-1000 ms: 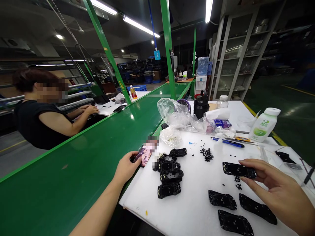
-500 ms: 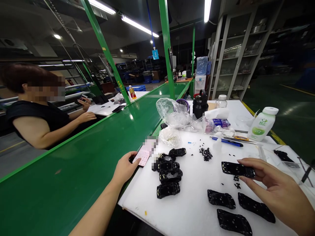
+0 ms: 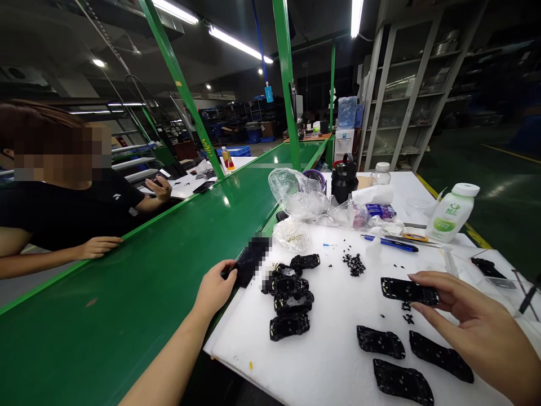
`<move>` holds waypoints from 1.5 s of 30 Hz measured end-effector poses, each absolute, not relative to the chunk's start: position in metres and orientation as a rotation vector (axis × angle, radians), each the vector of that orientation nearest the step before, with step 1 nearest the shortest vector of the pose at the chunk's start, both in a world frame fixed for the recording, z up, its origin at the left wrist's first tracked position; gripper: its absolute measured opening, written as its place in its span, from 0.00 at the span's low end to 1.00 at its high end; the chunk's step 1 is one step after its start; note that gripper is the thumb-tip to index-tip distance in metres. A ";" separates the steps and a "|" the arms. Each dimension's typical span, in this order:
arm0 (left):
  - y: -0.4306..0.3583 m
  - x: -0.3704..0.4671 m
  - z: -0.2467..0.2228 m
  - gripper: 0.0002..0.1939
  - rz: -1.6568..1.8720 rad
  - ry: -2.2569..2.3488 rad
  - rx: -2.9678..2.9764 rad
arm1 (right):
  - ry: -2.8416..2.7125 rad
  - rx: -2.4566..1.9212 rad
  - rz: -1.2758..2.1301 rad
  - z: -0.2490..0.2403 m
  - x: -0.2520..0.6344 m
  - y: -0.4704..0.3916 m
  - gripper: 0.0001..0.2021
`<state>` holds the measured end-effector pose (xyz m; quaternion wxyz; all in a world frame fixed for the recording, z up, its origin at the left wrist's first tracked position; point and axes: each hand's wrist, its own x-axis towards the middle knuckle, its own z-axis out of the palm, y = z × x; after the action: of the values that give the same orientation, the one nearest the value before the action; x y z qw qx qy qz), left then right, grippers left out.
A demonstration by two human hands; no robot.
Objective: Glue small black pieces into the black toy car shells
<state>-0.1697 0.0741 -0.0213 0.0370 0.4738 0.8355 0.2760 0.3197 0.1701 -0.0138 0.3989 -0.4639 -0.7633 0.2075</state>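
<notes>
My left hand [image 3: 217, 287] grips the near end of a phone [image 3: 250, 262] at the edge between the green belt and the white table. Its screen is dark, and part of it is blurred out. Between thumb and fingers, my right hand [image 3: 473, 318] holds a black toy car chassis [image 3: 403, 290] level above the table. Below it lie more black chassis [image 3: 380, 341] and a few small black parts [image 3: 407, 318]. Several black car pieces [image 3: 289, 326] with pale ends form a column left of centre. A pile of tiny black parts [image 3: 354, 265] sits between the groups.
A green conveyor belt [image 3: 169, 248] runs along the left, with a co-worker [image 3: 63, 208] beyond it. Toward the back of the white table [image 3: 329, 349] are plastic bags [image 3: 296, 194], a black flask [image 3: 343, 180], a blue cutter [image 3: 391, 243] and a white-green bottle [image 3: 453, 213].
The phone's lit pink screen has gone dark. Across the belt, the co-worker has leaned closer and put one hand at the belt edge. My hands have hardly moved.
</notes>
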 end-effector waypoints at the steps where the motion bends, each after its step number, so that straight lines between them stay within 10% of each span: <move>1: 0.074 -0.170 -0.021 0.18 0.853 2.567 1.450 | -1.933 -1.175 0.522 -0.013 0.319 0.170 0.20; 45: 0.082 -0.157 -0.021 0.26 0.549 2.439 1.768 | -2.002 -1.120 0.428 -0.012 0.317 0.169 0.18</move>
<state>-0.1565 0.0816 -0.0210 0.0398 0.5770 0.7959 0.1791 0.3167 0.1693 -0.0117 0.3933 -0.4414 -0.7887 0.1687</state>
